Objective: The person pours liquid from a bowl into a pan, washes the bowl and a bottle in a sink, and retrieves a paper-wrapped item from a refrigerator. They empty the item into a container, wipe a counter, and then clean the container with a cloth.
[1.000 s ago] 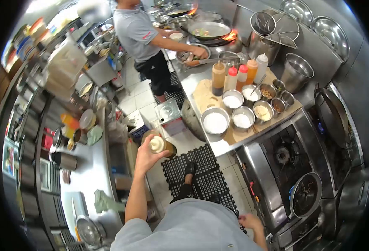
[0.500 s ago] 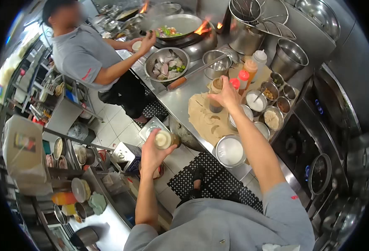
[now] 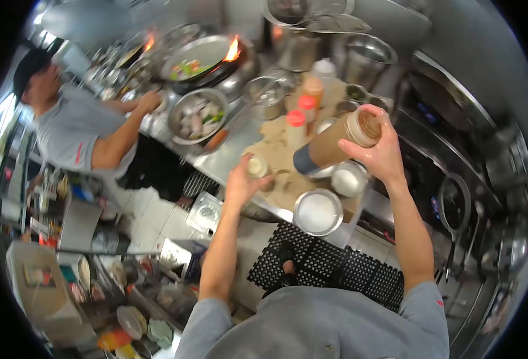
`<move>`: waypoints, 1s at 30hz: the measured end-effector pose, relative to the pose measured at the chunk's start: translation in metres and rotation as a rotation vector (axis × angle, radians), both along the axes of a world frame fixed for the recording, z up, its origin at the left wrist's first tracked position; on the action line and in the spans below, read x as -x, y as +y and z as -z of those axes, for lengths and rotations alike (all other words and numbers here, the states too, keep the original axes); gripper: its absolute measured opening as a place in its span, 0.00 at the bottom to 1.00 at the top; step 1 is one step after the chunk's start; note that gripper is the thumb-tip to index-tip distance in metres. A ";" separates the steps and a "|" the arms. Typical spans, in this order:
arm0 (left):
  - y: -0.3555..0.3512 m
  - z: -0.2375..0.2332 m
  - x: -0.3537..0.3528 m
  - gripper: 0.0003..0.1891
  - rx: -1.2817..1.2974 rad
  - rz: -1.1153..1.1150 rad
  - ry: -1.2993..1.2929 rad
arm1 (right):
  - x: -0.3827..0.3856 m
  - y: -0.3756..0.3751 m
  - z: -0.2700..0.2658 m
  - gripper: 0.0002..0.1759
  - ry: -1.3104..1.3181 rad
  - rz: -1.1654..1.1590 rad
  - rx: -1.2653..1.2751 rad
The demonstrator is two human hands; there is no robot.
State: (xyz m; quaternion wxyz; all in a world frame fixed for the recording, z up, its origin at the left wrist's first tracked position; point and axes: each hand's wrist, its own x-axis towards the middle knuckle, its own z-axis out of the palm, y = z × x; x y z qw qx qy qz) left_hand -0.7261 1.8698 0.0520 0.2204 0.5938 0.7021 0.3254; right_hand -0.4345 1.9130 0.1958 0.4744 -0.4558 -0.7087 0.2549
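My left hand (image 3: 243, 184) is closed around a bottle with a pale cap (image 3: 256, 167), at the edge of the steel counter (image 3: 231, 157). My right hand (image 3: 379, 146) grips a larger bottle of brown sauce (image 3: 330, 145), tilted with its dark base down to the left. Its wide clear top rises between my thumb and fingers. Behind it stand red-topped squeeze bottles (image 3: 295, 128) and an orange one (image 3: 313, 90). Below it are a bowl of white powder (image 3: 318, 213) and another round white-filled container (image 3: 349, 179). The tilted bottle hides part of the condiment containers.
Brown cardboard (image 3: 274, 136) covers part of the counter. A steel bowl of food pieces (image 3: 197, 116) stands to the left, below a wok (image 3: 201, 63) with flames at its rim. A co-worker (image 3: 90, 122) stands at far left. Stove burners and a frying pan (image 3: 454, 200) are on the right.
My right hand has lifted the brown sauce bottle off the counter, moved it right and tilted it. My left hand has brought the pale-capped bottle over to the counter edge. The camera view has shifted.
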 end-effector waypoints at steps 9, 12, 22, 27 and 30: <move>-0.046 0.008 -0.032 0.45 -0.220 -0.009 0.046 | -0.260 -0.221 -0.058 0.37 0.138 0.327 -0.099; -0.095 -0.021 -0.086 0.29 -0.234 -0.034 -0.255 | -0.351 -0.330 -0.065 0.38 0.200 0.458 -0.097; -0.399 -0.026 -0.616 0.20 0.999 1.355 -0.529 | -0.495 -0.665 -0.010 0.38 -0.154 1.222 -0.058; -0.535 0.021 -0.799 0.26 1.889 1.249 -0.791 | -0.521 -0.736 0.068 0.33 -0.281 1.536 0.054; -0.571 0.051 -0.884 0.26 2.189 1.153 -0.825 | -0.549 -0.764 0.100 0.37 -0.358 1.589 0.070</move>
